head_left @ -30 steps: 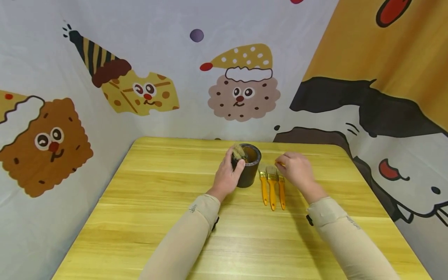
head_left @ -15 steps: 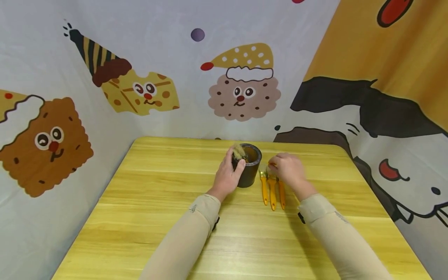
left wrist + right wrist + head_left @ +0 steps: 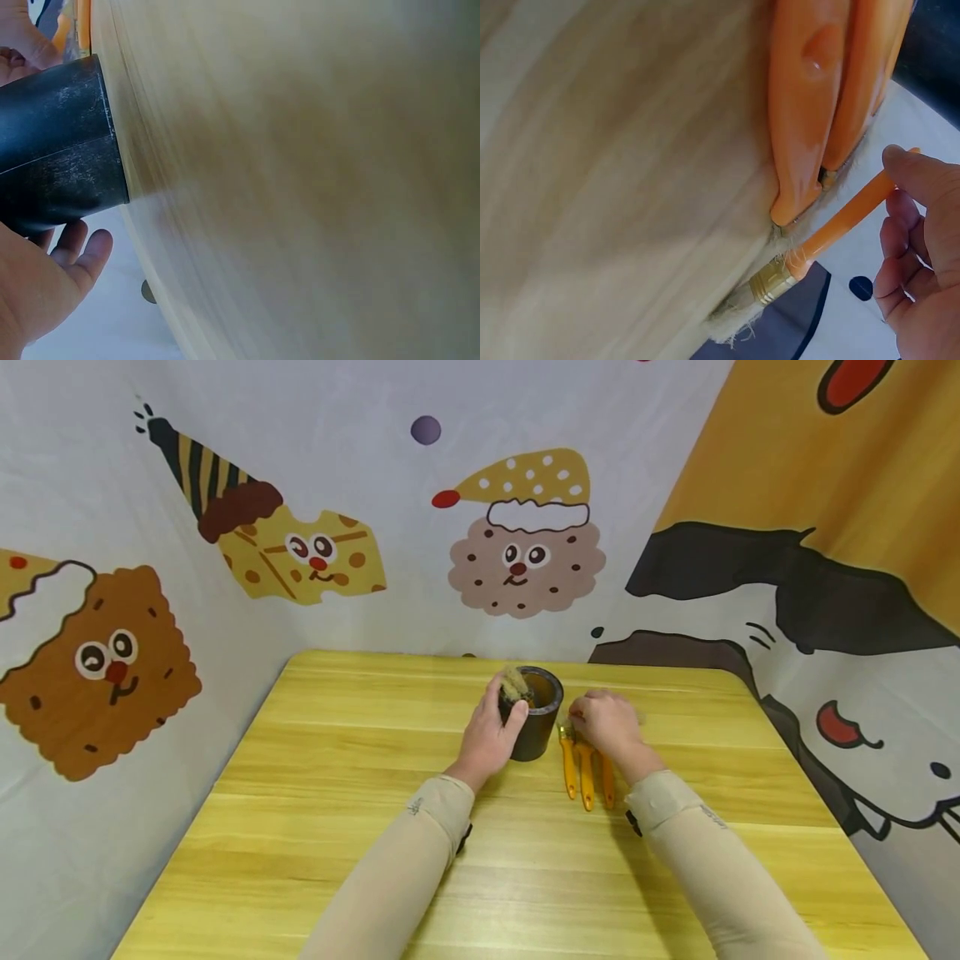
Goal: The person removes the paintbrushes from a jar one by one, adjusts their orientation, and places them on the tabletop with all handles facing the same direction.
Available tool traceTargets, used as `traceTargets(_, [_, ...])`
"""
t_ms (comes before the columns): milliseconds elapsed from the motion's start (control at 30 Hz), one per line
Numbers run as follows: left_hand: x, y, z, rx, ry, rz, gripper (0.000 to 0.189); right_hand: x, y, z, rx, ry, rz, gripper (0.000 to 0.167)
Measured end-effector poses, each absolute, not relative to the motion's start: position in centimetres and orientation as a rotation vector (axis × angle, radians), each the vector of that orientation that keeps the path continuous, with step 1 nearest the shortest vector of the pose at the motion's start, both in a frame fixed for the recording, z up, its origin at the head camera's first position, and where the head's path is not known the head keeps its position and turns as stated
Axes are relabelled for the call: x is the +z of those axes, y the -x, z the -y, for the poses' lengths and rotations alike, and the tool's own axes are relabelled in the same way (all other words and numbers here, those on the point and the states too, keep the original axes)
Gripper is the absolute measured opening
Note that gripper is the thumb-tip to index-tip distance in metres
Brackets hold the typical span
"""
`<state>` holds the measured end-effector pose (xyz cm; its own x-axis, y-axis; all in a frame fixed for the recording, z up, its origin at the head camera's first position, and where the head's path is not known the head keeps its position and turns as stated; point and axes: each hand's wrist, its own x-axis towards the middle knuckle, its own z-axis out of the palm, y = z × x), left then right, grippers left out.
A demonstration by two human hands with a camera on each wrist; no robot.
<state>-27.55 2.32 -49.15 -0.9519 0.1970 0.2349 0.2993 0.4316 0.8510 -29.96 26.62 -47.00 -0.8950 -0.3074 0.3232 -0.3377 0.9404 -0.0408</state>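
A black cup (image 3: 534, 735) stands on the table near its far edge, with brush bristles (image 3: 514, 683) showing at the left of its mouth. My left hand (image 3: 491, 727) grips the cup from the left, thumb by the rim; in the left wrist view its fingers lie along the dark wall. To the right of the cup, three paintbrushes (image 3: 587, 785) with orange handles lie side by side. Over their bristle ends, my right hand (image 3: 611, 727) pinches another paintbrush (image 3: 847, 217) by its handle end. That brush's brass ferrule and pale bristles point away from the hand, close over the table.
The wooden table (image 3: 337, 827) has its far edge just behind the cup. A white cloth with cartoon figures (image 3: 525, 560) hangs behind and on both sides.
My right hand has moved left, from beside the brushes to over their bristle ends, nearer the cup. The left hand and the cup have stayed in place.
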Motion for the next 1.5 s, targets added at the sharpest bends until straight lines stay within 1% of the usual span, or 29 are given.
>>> traceTargets(333, [-49.0, 27.6, -2.5, -1.552, 0.445, 2.585, 0.071, -48.1, 30.1, -26.4, 0.141, -0.462, 2.772, 0.006])
traceTargets(1167, [-49.4, 27.8, -2.4, -1.551, 0.444, 2.603, 0.071, -48.7, 30.2, -26.4, 0.132, -0.453, 2.809, 0.007])
traceTargets(1500, [-49.4, 27.7, -2.3, -1.552, 0.441, 2.584, 0.075, -49.0, 30.4, -26.5, 0.119, -0.443, 2.811, 0.009])
